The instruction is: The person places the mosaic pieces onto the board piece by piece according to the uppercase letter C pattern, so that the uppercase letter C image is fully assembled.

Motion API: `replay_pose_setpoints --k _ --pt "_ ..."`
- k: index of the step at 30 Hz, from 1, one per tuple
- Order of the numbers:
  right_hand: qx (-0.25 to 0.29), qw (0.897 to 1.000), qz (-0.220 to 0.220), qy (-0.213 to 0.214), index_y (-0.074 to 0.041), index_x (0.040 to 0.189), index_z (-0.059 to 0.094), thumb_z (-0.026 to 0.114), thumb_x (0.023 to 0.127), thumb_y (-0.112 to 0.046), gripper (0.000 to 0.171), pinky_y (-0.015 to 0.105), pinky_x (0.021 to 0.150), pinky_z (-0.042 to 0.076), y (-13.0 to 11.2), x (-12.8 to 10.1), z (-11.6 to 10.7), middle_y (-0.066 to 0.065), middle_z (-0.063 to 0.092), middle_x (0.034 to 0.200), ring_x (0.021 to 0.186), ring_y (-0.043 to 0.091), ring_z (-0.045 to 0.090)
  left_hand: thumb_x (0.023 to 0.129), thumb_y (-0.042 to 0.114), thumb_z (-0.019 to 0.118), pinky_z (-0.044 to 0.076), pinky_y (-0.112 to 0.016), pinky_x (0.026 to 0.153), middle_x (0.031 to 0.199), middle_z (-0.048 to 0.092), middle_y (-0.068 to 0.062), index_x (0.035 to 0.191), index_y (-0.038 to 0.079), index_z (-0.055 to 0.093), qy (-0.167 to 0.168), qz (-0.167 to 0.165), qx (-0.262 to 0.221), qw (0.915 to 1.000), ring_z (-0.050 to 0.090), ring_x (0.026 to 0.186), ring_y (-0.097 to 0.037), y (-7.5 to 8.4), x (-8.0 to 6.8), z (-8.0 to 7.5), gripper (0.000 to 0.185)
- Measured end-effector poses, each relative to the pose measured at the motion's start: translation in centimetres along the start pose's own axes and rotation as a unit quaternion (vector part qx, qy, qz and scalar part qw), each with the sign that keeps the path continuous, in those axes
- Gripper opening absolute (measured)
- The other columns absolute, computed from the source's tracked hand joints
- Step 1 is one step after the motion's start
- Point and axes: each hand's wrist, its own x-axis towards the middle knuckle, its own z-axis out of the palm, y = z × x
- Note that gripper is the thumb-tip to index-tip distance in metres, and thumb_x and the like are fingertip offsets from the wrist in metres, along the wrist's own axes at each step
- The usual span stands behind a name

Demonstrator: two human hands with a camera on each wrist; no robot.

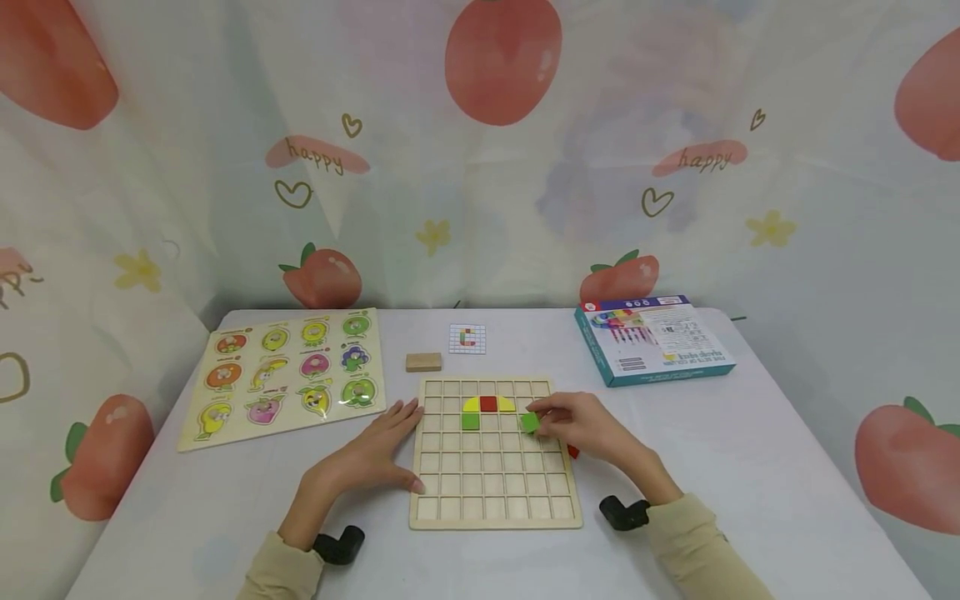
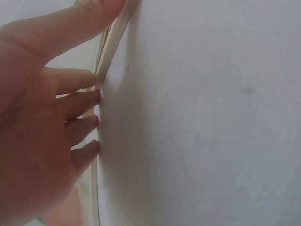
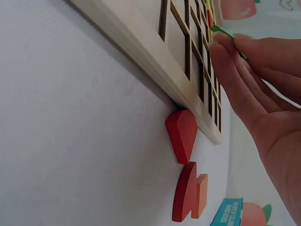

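Pinching a green square [image 1: 529, 423] between thumb and fingers, the right hand [image 1: 577, 423] is holding it tilted over the right part of the gridded board [image 1: 493, 485], while the left hand [image 1: 378, 450] is lying open, fingers spread and thumb apart, and is touching the board's left edge without gripping anything. Four pieces are already sitting in the grid: a red square [image 1: 488, 404] between a left yellow piece [image 1: 471, 405] and a right yellow piece [image 1: 506, 406], with a second green square [image 1: 470, 422] below the left one. The work is seemingly only partly done, as most cells are showing bare and loose pieces are waiting outside. The right wrist view is revealing these beside the board: a pointed red piece [image 3: 182, 134], a curved red piece [image 3: 185, 193] and an orange piece [image 3: 201, 195]; the head view is showing only a bit of red there. The head view alone is showing a patterned card [image 1: 467, 338] beyond the board. The left wrist view is showing the fingertips meeting the board's side.
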Motion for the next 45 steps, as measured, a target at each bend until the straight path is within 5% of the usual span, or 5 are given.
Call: replay_pose_setpoints --k 6,19,37,45 --pt "-0.008 1.0 -0.007 -0.001 -0.003 0.122 0.073 0.075 0.092 -0.008 0.031 0.022 0.071 0.055 -0.6 0.4 0.7 0.002 0.073 0.096 0.08 0.015 0.064 0.074 0.035 0.093 0.016 -0.058 0.128 0.173 0.019 -0.009 0.161 0.005 0.031 0.0 0.001 -0.001 1.0 0.009 0.161 -0.035 0.0 0.1 0.0 0.112" --pt "-0.033 0.998 -0.051 0.008 -0.006 0.116 0.077 0.08 0.09 -0.017 0.028 0.021 0.08 0.056 -1.1 1.4 2.2 0.004 0.074 0.104 0.088 0.013 0.064 0.075 0.038 0.092 0.015 -0.058 0.128 0.173 0.018 -0.011 0.162 0.003 0.029 -0.007 0.012 0.011 0.9998 0.008 0.16 -0.036 -0.3 0.1 -0.1 0.113" --pt "-0.046 0.993 -0.104 -0.027 -0.005 0.113 0.078 0.081 0.089 -0.017 0.027 0.02 0.073 0.053 -3.3 2.9 4.3 0.001 0.073 0.098 0.084 0.011 0.06 0.073 0.037 0.093 0.016 -0.056 0.129 0.172 0.02 -0.011 0.161 0.004 0.03 0.0 0.007 0.016 0.9998 0.01 0.16 -0.036 -0.1 0.2 -0.1 0.114" --pt "-0.073 0.991 -0.103 -0.043 -0.006 0.111 0.078 0.081 0.089 -0.017 0.025 0.023 0.08 0.056 -4.1 3.4 5.1 0.002 0.075 0.104 0.091 0.013 0.064 0.074 0.036 0.093 0.016 -0.056 0.129 0.172 0.019 -0.011 0.161 0.004 0.03 -0.003 0.007 0.011 0.9999 0.01 0.16 -0.036 -0.2 0.2 -0.1 0.113"
